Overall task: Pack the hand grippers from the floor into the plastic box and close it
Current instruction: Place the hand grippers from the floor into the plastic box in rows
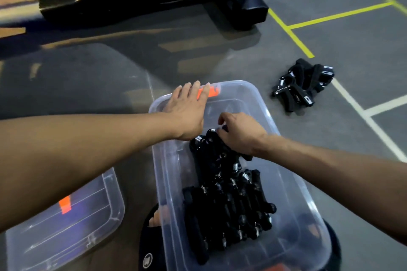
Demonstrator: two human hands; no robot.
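Left hand (187, 109) flat, fingers straight, pressing on far rim of clear plastic box (293, 185) beside its orange latch (210, 92). Right hand (239, 134) inside box, fingers curled onto topmost of the packed hand grippers (229, 193). Loose hand grippers (302, 84) heaped on floor (330, 33) right of box; lid (72, 222) lying left, apart.

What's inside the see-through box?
Many black hand grippers with metal springs are piled in the clear plastic box. The right hand reaches in and covers the grippers under it. The left hand rests on the box's far rim.
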